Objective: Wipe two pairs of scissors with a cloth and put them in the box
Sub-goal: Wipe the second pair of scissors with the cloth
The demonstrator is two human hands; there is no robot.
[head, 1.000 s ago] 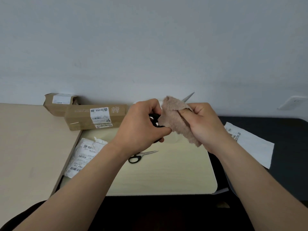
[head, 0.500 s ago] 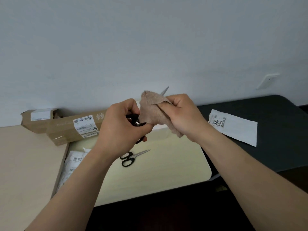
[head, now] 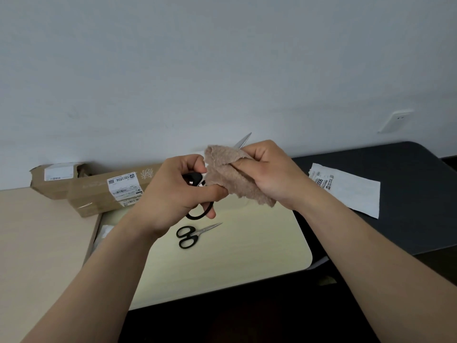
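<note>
Gripping the black handles of the held scissors (head: 195,179), the left hand (head: 176,194) curls round them while the right hand (head: 270,174) pinches the tan cloth (head: 231,178) over the blades, tip poking out toward 1 o'clock. A fast stroke could, I judge, drive the edge through the fold into the pinching fingers (head: 244,163). The second scissors (head: 191,235) lie at 6 o'clock on the pale bench (head: 247,258), the cardboard box (head: 99,198) at 9 o'clock against a plain grey wall (head: 222,70), a printed paper sheet (head: 351,191) at 3 o'clock on a dark bench (head: 410,231).
</note>
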